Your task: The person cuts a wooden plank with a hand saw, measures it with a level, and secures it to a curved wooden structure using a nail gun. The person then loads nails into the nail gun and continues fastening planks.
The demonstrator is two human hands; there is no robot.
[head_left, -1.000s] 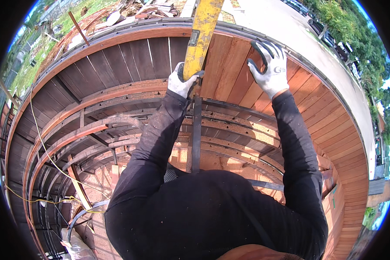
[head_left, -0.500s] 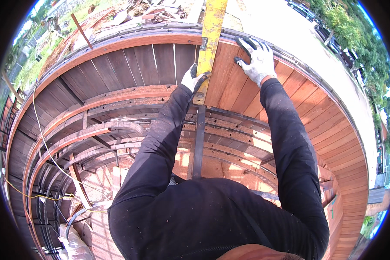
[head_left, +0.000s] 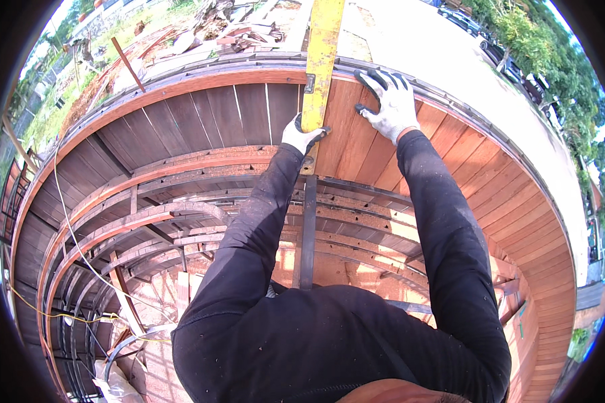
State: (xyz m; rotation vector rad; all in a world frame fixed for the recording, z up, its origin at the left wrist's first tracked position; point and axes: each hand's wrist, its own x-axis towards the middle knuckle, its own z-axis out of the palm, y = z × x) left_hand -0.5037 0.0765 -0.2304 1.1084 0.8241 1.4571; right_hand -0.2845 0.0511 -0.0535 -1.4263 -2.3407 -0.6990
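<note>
A scuffed yellow spirit level (head_left: 321, 47) lies lengthwise across the curved wooden structure, its far end running past the outer rim and off the top of the view. My left hand (head_left: 304, 134), in a white glove with dark fingertips, is closed around the level near its lower end. Just right of the level, my gloved right hand (head_left: 388, 107) has its fingers spread over the reddish plank (head_left: 346, 134), the tips at the outer rim. Darker planks (head_left: 222, 114) line the left side, with narrow gaps between some.
Curved metal and wood bands (head_left: 154, 221) and a post (head_left: 308, 228) fill the middle below my arms. A pale cord (head_left: 74, 228) and a yellow cord (head_left: 54, 312) run down the left. Beyond the rim are scrap boards (head_left: 242, 37), trees (head_left: 531, 33) and dark vehicles (head_left: 491, 47).
The level has shifted right, then slightly back left, and sits lower in the view with the rim. My right hand has moved left toward the level, its fingers still spread.
</note>
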